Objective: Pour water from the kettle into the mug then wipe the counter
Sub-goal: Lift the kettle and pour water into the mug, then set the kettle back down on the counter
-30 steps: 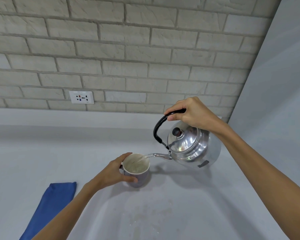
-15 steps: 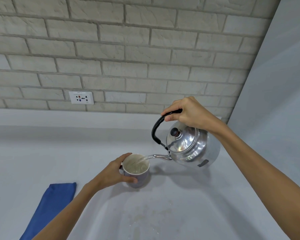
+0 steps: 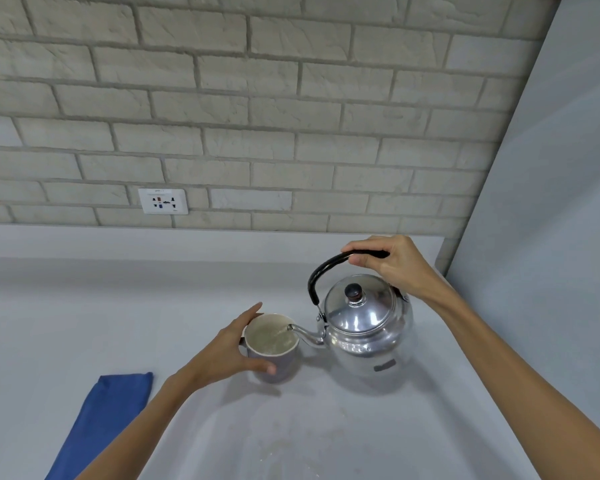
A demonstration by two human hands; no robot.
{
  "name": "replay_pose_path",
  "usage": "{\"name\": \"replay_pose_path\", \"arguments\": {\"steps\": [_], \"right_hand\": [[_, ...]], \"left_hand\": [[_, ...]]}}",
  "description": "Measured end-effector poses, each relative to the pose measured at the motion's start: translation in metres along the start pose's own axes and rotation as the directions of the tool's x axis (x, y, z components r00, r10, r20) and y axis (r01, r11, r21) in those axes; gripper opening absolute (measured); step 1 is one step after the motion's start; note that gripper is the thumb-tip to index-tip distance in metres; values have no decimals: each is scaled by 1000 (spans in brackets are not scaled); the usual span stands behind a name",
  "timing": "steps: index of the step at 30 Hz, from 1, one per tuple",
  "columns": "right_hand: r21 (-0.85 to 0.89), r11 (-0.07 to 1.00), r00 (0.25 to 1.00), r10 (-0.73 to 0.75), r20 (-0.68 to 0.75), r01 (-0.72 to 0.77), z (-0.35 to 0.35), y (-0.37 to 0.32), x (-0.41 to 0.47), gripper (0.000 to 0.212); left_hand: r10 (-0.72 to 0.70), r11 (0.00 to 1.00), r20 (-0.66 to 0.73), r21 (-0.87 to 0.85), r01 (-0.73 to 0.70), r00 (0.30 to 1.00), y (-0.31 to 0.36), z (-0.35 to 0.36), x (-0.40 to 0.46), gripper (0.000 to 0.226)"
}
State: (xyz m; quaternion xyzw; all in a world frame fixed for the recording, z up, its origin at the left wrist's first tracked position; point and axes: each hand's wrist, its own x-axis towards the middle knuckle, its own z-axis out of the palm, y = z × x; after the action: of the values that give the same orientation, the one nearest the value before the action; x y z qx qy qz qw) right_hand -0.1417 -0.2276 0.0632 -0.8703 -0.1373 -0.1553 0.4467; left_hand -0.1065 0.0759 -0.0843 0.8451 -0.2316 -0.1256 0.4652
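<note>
A shiny steel kettle [image 3: 368, 327] with a black handle is held nearly level just above the counter, its spout tip over the mug's rim. My right hand [image 3: 392, 263] grips the handle from above. The grey mug [image 3: 274, 355] stands on the pale counter [image 3: 84, 323] with water inside. My left hand [image 3: 231, 351] wraps around the mug's left side. A folded blue cloth [image 3: 108, 420] lies on the counter to the lower left, apart from both hands.
A brick wall with a white power socket [image 3: 163, 201] runs along the back. A plain grey wall [image 3: 551, 237] closes off the right side. Small wet marks [image 3: 291, 448] show on the counter in front of the mug.
The kettle has tipped back from its steep pouring tilt to almost level and dropped lower. The stream into the mug has thinned to a trickle. My left hand stays on the mug.
</note>
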Motion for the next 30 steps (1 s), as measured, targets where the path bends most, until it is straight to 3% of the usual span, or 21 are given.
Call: {"name": "replay_pose_path", "arguments": {"steps": [4,9,14,18,21,30], "right_hand": [[76,997,998,3,-58,2,-5,8,-4,20],[194,980,991,-17,-129,42,-15,10,-3,20],[264,962,980,-13,-197,65,-21,18,5,18],[297,952,968,-2,-252,79,-18,33,19,19],[315,946,963,10,-268,78,-9,45,21,20],[342,940,980,78,-183,-11,23,97,35,23]], "left_hand": [[45,995,-50,-89,-49,998,22,-3,3,104],[248,968,-148,-6,-251,957,72,-8,22,85],[369,928,-103,-23,-373,924,129,-10,52,69],[328,943,-50,-34,-330,943,156,-7,84,67],[338,940,-54,53,-336,939,155,-2,100,52],[219,974,-100,-33,-223,971,114,12,141,27]]}}
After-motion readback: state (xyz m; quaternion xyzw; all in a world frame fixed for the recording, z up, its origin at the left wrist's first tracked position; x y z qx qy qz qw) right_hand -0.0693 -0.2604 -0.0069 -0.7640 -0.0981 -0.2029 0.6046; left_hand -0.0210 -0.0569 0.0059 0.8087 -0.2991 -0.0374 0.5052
